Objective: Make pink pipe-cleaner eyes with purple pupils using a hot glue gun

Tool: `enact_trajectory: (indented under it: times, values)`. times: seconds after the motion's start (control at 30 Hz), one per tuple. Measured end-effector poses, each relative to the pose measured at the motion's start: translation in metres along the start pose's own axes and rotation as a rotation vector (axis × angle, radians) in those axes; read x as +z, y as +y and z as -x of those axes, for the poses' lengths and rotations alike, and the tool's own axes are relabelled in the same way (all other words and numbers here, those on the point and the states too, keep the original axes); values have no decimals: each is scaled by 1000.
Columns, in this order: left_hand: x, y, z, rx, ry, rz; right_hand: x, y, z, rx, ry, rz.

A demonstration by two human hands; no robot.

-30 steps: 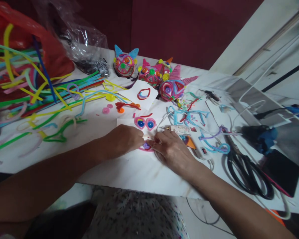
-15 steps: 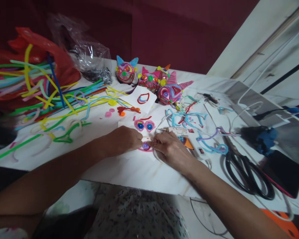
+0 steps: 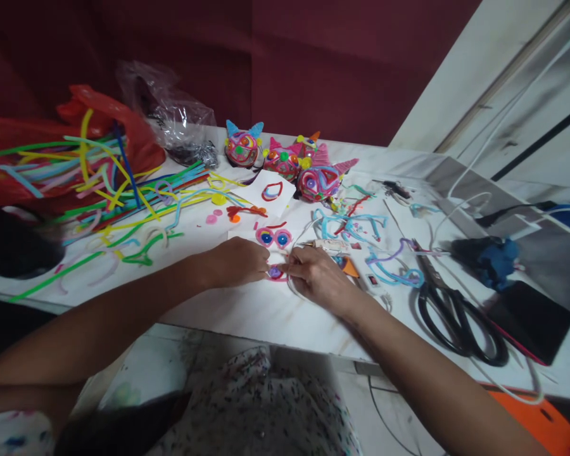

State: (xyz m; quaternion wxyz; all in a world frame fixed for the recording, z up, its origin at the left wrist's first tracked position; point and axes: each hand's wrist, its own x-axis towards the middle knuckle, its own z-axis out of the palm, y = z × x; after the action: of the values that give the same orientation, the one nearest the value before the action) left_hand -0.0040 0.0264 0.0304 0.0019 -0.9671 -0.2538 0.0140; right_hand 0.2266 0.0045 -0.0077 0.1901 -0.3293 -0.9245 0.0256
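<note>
On the table [image 3: 251, 316], the left hand [image 3: 241, 263] is resting with fingers curled, the right hand [image 3: 317, 275] likewise; whether either is pinching anything, I cannot tell. Between them a purple-and-pink piece [image 3: 276, 272] is lying, pink rings [image 3: 274, 238] just beyond, decorated balls [image 3: 282, 166] farther back.

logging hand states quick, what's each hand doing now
Left hand: curled; anything held can't be told.
Right hand: curled by purple disc; grip can't be told.
</note>
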Motion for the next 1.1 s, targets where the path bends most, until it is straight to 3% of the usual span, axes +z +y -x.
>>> enact_trajectory:
  times: [0.23,0.37,0.6,0.8,1.1]
  values:
    - [0,12,-4,-273,-17,77,3,2,1,-11,18,1]
    - [0,17,-6,-354,8,134,2,0,0,-2,11,3]
    - [-1,25,-9,-431,27,123,1,-4,-1,27,-15,68]
    - [-4,28,-11,-435,-31,40,1,-6,-2,41,-36,115]
    - [8,28,-4,-445,-27,18,0,-8,-2,46,-37,148]
